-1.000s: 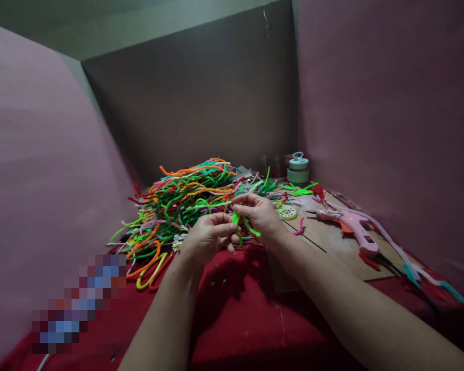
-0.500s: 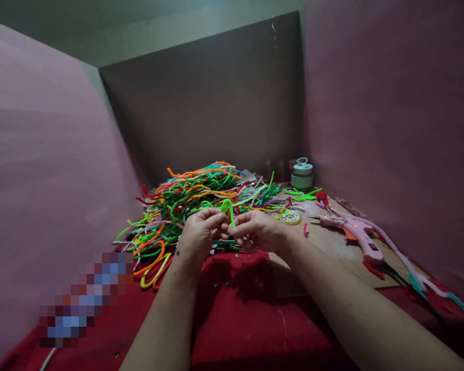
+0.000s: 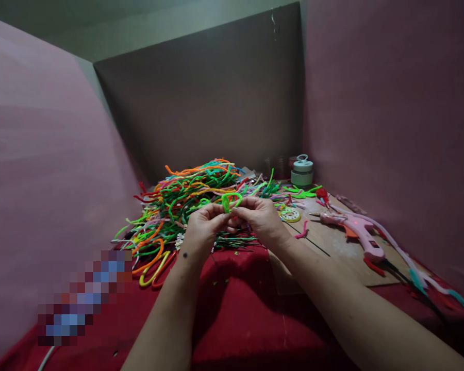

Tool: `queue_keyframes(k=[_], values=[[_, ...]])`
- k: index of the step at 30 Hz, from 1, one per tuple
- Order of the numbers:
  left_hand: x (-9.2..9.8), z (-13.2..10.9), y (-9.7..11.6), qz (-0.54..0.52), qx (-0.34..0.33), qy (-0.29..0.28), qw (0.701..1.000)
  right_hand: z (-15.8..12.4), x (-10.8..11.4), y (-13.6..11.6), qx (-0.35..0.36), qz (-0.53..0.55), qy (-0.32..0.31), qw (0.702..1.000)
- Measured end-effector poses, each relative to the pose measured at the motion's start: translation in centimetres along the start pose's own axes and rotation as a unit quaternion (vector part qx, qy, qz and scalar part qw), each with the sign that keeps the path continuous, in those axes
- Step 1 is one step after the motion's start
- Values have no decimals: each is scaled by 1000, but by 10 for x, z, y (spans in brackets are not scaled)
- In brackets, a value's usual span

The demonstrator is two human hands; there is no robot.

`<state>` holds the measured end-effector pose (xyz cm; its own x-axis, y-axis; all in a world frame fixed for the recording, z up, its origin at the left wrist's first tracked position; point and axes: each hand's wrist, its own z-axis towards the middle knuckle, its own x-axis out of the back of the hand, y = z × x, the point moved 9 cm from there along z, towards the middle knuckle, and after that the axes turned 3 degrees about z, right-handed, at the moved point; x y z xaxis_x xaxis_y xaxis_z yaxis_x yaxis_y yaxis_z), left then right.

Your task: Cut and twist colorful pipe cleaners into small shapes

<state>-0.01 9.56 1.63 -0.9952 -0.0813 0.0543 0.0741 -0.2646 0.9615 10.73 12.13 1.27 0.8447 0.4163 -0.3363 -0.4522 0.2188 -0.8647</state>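
A bright green pipe cleaner (image 3: 226,202), bent into a small loop, is pinched between both hands in the middle of the view. My left hand (image 3: 205,224) grips it at the lower left, thumb and forefinger pressed together. My right hand (image 3: 260,219) pinches it from the right, near the base of the loop. The fingertips almost meet, so the lower end of the pipe cleaner is hidden. Behind the hands lies a big tangled heap of many-coloured pipe cleaners (image 3: 185,193). Several thin dark green stems (image 3: 237,241) lie just under the hands.
A pink hot glue gun (image 3: 355,229) with a lit red light rests on a brown board (image 3: 332,257) at right. Near it are a yellow-rimmed disc (image 3: 290,215), a pink pipe cleaner piece (image 3: 302,230) and a pale green jar (image 3: 302,172). Red cloth (image 3: 235,319) covers the table; pink panels (image 3: 42,170) enclose it.
The free strand of the green pipe cleaner, which hung down toward my right hand, now curves over into an open loop. My right hand has moved up slightly.
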Motion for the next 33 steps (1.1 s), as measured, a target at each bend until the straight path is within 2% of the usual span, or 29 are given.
queue_keyframes(k=[3, 7, 21, 27, 33], values=[[-3, -3, 4, 18, 5, 6, 1000, 1, 3, -2, 27, -35, 9, 999], [-4, -5, 3, 30, 14, 8, 999, 1, 5, -1, 26, -52, 13, 998], [-2, -3, 0, 16, 1, -5, 1000, 1, 1, 6, -4, -17, -12, 1000], [-3, -3, 1, 15, -5, -8, 1000, -1, 4, 0, 34, -96, 12, 995], [-2, -3, 0, 6, 4, 4, 1000, -2, 4, -2, 56, -126, 18, 990]])
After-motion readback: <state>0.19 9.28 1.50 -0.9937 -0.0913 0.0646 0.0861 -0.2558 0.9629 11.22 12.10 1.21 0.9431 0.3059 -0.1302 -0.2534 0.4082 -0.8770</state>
